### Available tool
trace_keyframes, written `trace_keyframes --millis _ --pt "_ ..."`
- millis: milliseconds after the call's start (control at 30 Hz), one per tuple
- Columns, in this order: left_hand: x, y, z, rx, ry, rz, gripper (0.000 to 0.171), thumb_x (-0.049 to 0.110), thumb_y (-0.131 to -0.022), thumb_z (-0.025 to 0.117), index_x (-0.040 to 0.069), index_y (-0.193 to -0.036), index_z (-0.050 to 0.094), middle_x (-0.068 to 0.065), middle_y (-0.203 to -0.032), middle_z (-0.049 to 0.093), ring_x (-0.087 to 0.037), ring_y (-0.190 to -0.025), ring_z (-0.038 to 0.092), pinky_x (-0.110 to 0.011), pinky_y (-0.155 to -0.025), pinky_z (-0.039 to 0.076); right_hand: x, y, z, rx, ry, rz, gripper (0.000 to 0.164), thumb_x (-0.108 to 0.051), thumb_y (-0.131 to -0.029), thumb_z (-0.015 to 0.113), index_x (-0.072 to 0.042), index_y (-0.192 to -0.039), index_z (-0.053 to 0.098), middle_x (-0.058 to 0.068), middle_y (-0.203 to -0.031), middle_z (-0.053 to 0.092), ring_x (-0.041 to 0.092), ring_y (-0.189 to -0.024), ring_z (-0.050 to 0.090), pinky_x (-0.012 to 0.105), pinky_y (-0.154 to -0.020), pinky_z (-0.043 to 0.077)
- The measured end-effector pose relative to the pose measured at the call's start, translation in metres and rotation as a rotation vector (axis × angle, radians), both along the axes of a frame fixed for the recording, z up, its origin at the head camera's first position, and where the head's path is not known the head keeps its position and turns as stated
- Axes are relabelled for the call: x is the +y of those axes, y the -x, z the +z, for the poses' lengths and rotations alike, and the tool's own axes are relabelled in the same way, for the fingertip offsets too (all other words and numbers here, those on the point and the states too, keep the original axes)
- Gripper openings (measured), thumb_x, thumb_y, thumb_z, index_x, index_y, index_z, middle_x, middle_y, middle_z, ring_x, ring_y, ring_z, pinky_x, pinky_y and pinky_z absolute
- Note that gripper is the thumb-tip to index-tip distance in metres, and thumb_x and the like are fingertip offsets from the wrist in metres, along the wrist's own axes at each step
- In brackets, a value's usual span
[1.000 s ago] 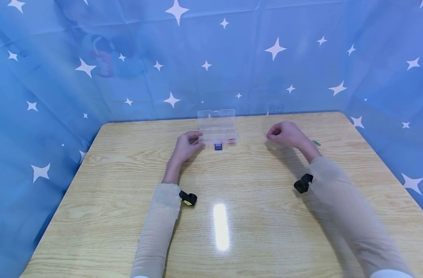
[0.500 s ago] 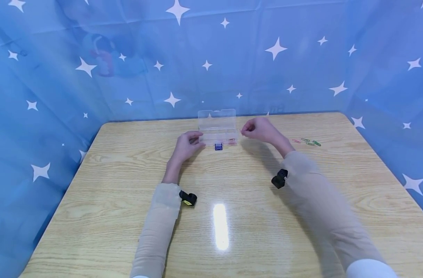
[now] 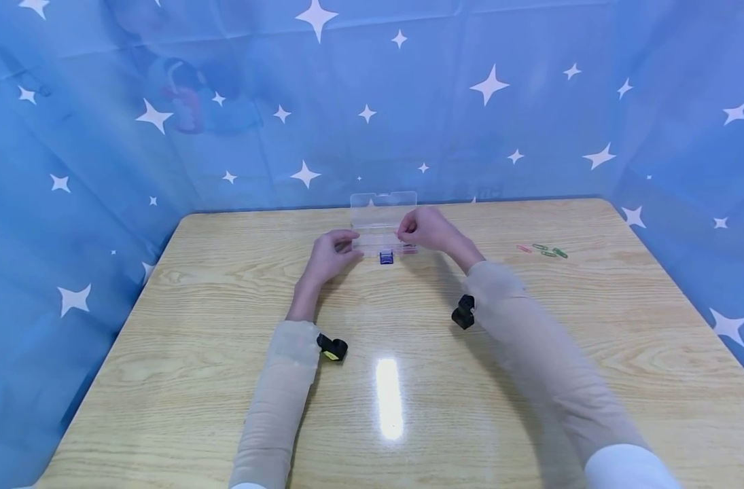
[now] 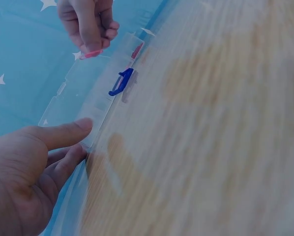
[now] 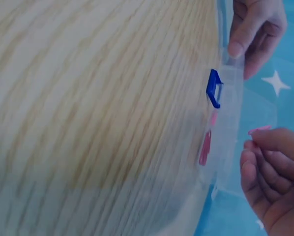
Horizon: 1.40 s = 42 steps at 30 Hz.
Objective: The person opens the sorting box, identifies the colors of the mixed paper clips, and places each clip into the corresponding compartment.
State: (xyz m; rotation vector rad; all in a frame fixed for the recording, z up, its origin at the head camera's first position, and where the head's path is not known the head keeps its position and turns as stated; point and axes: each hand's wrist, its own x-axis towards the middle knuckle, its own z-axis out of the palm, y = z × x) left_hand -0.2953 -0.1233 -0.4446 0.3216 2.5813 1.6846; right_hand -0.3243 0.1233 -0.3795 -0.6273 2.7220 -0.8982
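Observation:
A clear plastic box [image 3: 372, 248] with its lid [image 3: 384, 209] raised stands near the table's far edge. A blue latch [image 3: 386, 258] hangs at its front side. My left hand [image 3: 330, 257] grips the box's left end between thumb and fingers. Over the right part of the box, my right hand [image 3: 429, 229] pinches a pink paper clip [image 5: 260, 129] between thumb and forefinger. That clip [image 4: 91, 54] also shows at the fingertips in the left wrist view. Red-pink clips [image 5: 205, 147] lie inside the box's right end, seen through its wall.
To the right on the wooden table [image 3: 445, 380] lie one loose pink paper clip [image 3: 524, 248] and several green paper clips [image 3: 548, 254]. A blue star-patterned curtain [image 3: 249, 102] hangs right behind the table's far edge.
My right hand has moved left, from near the loose clips to over the box, carrying the pink paper clip. The left hand stays at the box's left end.

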Motion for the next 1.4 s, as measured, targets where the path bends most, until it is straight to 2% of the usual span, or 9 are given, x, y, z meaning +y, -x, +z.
trace_keyframes --millis 233,567,867,1100,1400 --pt "0.000 0.000 0.000 0.002 -0.004 -0.008 0.042 0.005 -0.091 0.075 0.000 -0.132 0.063 -0.019 -0.139 0.057 -0.030 -0.126 0.059 -0.030 -0.105 0.051 -0.005 -0.001 -0.003 0.027 -0.032 -0.003 0.017 -0.004 -0.095 0.060 0.005 -0.101 0.075 0.013 -0.089 0.072 0.017 -0.069 0.056 0.031 -0.073 0.049" --pt "0.000 -0.001 0.001 0.011 0.007 0.000 0.042 0.005 -0.091 0.075 -0.001 -0.131 0.064 -0.019 -0.138 0.057 -0.030 -0.125 0.060 -0.030 -0.105 0.052 0.005 -0.002 -0.005 0.041 -0.021 -0.004 0.020 -0.003 -0.093 0.057 0.003 -0.102 0.075 0.012 -0.088 0.072 0.017 -0.069 0.054 0.030 -0.070 0.047" --pt "0.000 -0.001 0.000 0.020 0.007 -0.005 0.041 0.004 -0.092 0.074 -0.001 -0.131 0.063 -0.019 -0.139 0.057 -0.030 -0.125 0.059 -0.030 -0.105 0.052 0.031 -0.006 -0.007 0.030 -0.013 -0.034 0.018 -0.009 -0.099 0.061 0.002 -0.106 0.073 0.015 -0.099 0.072 0.023 -0.083 0.065 0.036 -0.075 0.056" --pt "0.000 -0.001 -0.001 0.022 0.015 -0.004 0.041 0.005 -0.093 0.073 -0.001 -0.132 0.063 -0.020 -0.138 0.058 -0.030 -0.125 0.059 -0.031 -0.105 0.051 0.052 -0.010 -0.002 0.032 0.048 -0.022 0.018 -0.014 -0.100 0.064 0.001 -0.107 0.072 0.017 -0.098 0.071 0.024 -0.081 0.063 0.034 -0.069 0.053" --pt "0.001 -0.001 0.000 0.023 0.014 -0.024 0.041 0.002 -0.093 0.072 -0.003 -0.132 0.062 -0.022 -0.138 0.057 -0.032 -0.126 0.058 -0.032 -0.106 0.051 0.092 -0.012 -0.003 0.057 0.040 -0.031 0.023 -0.016 -0.101 0.063 0.002 -0.112 0.071 0.020 -0.102 0.071 0.025 -0.086 0.065 0.034 -0.072 0.054"
